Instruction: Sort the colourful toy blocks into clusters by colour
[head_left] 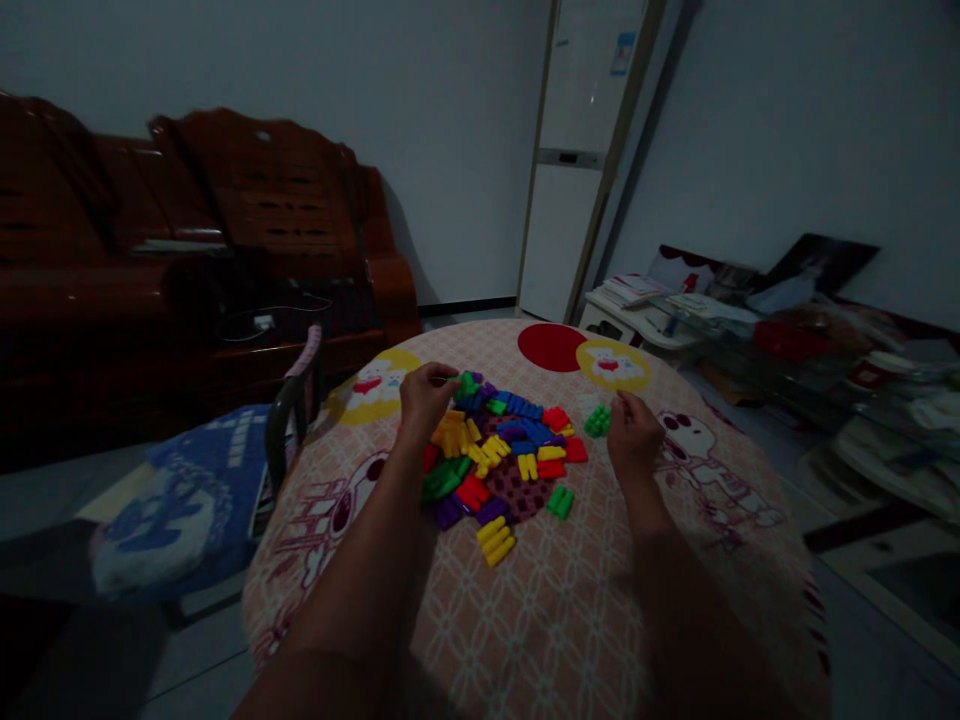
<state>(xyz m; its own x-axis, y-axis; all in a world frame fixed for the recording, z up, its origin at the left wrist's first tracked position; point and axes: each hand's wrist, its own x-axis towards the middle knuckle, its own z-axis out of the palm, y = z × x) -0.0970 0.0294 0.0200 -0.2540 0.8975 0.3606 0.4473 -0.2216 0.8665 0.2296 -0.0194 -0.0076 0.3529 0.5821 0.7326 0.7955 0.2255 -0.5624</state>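
Because the green block [598, 421], at three o'clock of the pile [491, 455], seems light, stiff plastic, its sides should give good hold, though I cannot tell if the curled right hand [635, 430] beside it, or curled left hand [426, 398] at ten o'clock, pinches anything.

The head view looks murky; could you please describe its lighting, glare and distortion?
Head view: dim overall, yet the multicoloured plastic blocks stand out; head view: highlights on the reddish-brown wooden sofa; head view: apparent wide-angle stretching towards the edges.
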